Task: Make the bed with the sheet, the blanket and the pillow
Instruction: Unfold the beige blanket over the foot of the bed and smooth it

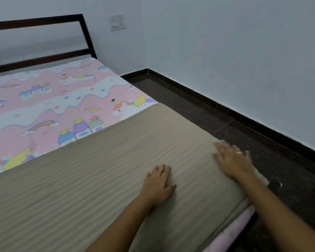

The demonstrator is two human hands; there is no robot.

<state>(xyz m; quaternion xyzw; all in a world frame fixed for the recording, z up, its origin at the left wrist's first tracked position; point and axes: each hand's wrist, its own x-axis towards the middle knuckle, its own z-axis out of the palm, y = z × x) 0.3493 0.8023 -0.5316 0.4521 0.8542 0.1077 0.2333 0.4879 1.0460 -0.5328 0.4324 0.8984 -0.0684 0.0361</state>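
Observation:
A pink sheet (49,99) printed with unicorns and rainbows covers the mattress up to the dark headboard (38,21). A beige striped blanket (91,175) lies spread over the near half of the bed, its far edge running diagonally across the sheet. My left hand (158,184) rests flat on the blanket with fingers straight. My right hand (233,159) lies flat near the blanket's right edge, fingers spread and slightly blurred. No pillow is in view.
A dark stone floor (216,113) runs along the bed's right side to a pale wall (244,51) with a black skirting. A switch plate (117,22) sits on the wall near the headboard. The sheet's pink edge (233,228) shows under the blanket at bottom right.

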